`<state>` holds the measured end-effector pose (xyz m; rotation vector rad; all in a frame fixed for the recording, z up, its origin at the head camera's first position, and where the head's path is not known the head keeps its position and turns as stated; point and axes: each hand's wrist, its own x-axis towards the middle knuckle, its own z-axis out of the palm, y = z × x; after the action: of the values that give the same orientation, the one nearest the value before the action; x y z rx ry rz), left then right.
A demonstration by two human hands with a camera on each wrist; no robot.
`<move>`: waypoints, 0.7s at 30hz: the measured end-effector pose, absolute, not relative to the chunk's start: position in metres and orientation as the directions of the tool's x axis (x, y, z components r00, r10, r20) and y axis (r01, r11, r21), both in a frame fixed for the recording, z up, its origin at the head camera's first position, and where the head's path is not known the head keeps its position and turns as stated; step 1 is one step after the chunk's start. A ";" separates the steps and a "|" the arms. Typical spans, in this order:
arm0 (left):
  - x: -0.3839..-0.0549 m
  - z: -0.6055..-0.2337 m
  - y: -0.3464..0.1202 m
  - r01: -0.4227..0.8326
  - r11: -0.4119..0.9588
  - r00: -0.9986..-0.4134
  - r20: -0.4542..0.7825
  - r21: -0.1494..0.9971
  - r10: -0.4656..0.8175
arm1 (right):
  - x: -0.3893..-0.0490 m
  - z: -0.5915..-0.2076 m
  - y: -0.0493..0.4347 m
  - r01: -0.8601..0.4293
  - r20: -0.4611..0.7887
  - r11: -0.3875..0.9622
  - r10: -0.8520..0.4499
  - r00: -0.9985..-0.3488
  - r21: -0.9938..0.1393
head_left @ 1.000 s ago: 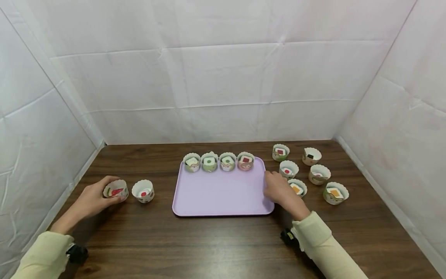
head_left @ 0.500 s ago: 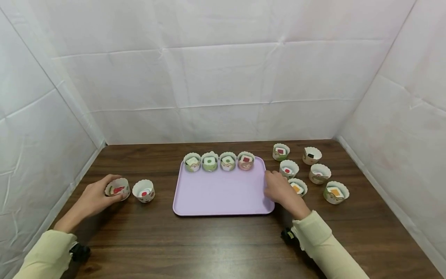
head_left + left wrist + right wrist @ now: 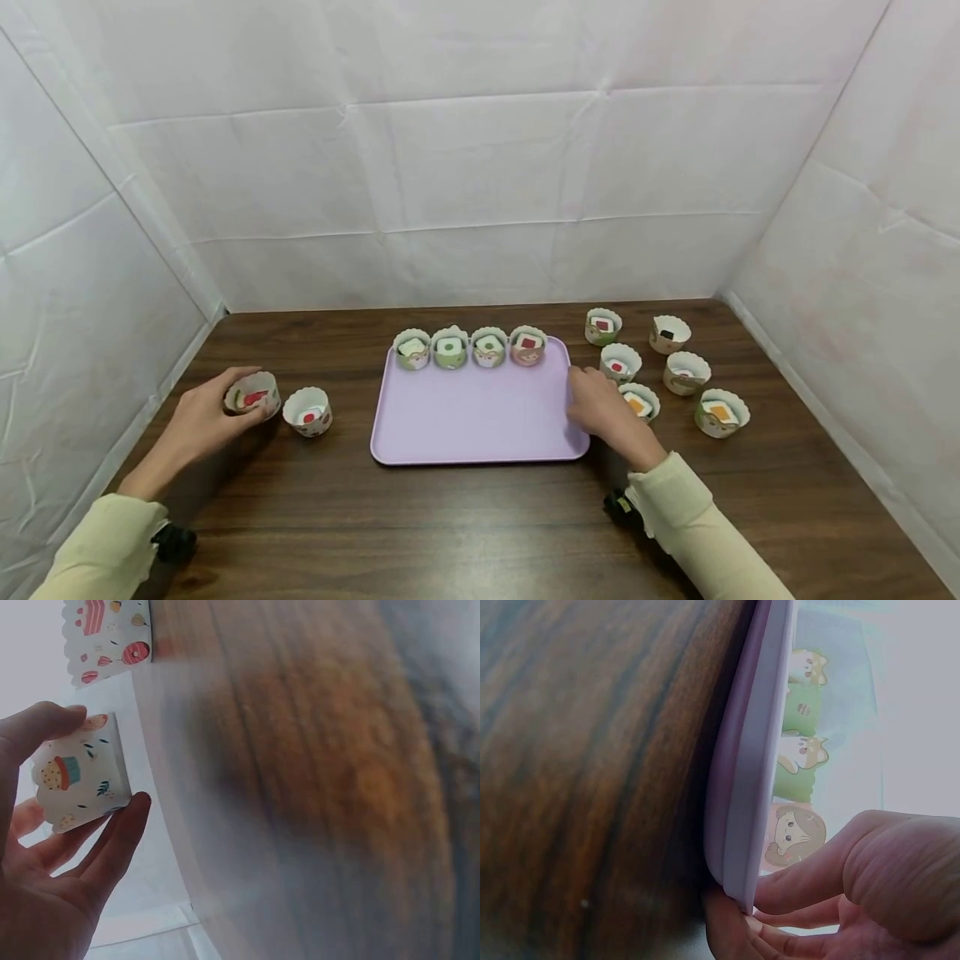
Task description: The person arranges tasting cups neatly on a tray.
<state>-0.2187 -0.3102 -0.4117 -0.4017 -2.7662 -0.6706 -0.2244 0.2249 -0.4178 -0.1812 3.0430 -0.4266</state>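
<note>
My left hand [image 3: 201,421] grips a white paper baking cup [image 3: 264,400] with a red piece inside, thumb on the near side and fingers on the far side. In the left wrist view this cup [image 3: 82,780], printed with a cupcake, hangs just above the table and tilts slightly. Beside it stands another white baking cup [image 3: 313,423], also with a red piece in it. My right hand [image 3: 603,408] pinches the right rim of the lilac tray [image 3: 472,425]; in the right wrist view the thumb [image 3: 799,889] lies over the tray rim and a finger goes underneath.
Along the tray's back edge stands a row of several baking cups [image 3: 451,357] with white, green and red pieces. More cups [image 3: 684,385] are grouped right of the tray, one [image 3: 651,398] close behind my right hand. White cloth walls [image 3: 480,267] enclose the wooden table [image 3: 450,525].
My left hand has raised the baking cup a little off the table and tilted it. My right hand and the tray have stayed in place.
</note>
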 end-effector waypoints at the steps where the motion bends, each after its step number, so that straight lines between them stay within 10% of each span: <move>1: -0.219 -0.411 -0.310 0.334 0.851 -0.920 0.336 0.405 0.201 | -0.224 -0.418 0.225 -0.106 -0.049 0.955 -0.125 -0.991 -0.278; 21: -0.224 -0.394 -0.293 0.394 0.811 -0.870 0.460 0.432 0.177 | -0.226 -0.418 0.225 -0.091 -0.074 0.957 -0.115 -0.991 -0.277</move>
<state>-0.2240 -0.2930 -0.3936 -0.4282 -2.5934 -0.7420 -0.2265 0.2255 -0.4178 -0.1591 3.0185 -0.4213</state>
